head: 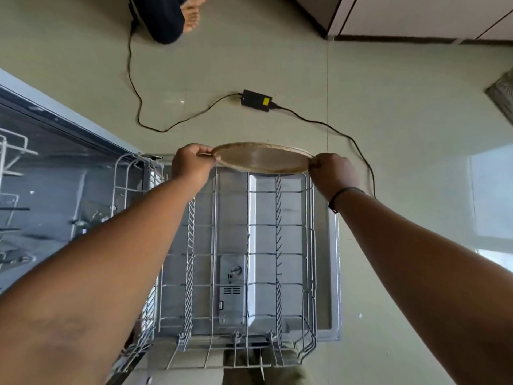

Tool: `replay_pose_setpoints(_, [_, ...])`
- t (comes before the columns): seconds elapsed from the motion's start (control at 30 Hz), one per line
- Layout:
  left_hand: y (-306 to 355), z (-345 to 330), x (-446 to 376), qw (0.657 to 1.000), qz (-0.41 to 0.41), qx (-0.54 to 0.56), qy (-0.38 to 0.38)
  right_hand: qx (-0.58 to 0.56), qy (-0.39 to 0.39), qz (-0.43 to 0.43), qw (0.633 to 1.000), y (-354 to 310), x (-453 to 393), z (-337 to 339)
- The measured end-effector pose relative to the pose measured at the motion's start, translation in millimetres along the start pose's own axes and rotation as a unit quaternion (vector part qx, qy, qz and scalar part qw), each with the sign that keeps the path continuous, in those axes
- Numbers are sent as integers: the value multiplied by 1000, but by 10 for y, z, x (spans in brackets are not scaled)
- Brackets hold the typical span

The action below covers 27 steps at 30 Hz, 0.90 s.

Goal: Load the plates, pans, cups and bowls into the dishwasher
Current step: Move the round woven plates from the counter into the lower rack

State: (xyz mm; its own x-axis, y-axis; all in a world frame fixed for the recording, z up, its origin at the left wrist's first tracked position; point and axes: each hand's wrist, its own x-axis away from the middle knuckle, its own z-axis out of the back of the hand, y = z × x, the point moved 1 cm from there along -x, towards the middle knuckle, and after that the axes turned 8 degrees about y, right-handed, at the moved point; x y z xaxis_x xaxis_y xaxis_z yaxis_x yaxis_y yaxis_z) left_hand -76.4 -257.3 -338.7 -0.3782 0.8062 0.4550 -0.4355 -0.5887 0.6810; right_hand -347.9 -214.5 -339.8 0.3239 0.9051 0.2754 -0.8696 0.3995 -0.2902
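Left hand (191,165) pinching left rim of plate (262,159), fingers curled over edge. Right hand (331,170) gripping right rim, black band on wrist. Plate between hands, tilted, above far end of wire rack (249,254). Rack pulled out over open dishwasher door (334,273). Beyond hands: power adapter (256,100) with cable on floor.

No legible txt anywhere

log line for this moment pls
step: loading plate | left hand: grips plate rim | right hand: grips opposite rim | plate: held over far end of rack | rack: pulled out, empty
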Motion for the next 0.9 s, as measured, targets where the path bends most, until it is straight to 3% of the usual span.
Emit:
replay_pose_setpoints(0.2, [-184, -149, -72, 999, 39, -18, -31, -14, -16, 4, 1000, 24, -8, -211])
replay_pose_setpoints(0.47, [-210, -322, 117, 985, -19, -94, -140, -85, -47, -35, 995, 113, 48, -287])
replay_pose_setpoints(0.67, [-419, -198, 555, 963, -56, -190, -186, -84, -10, 12, 996, 81, 261, -153])
replay_pose_setpoints(0.9, [-799, 393, 1573, 954, -40, -232, -186, -3, -107, 121, 987, -22, 993, -77])
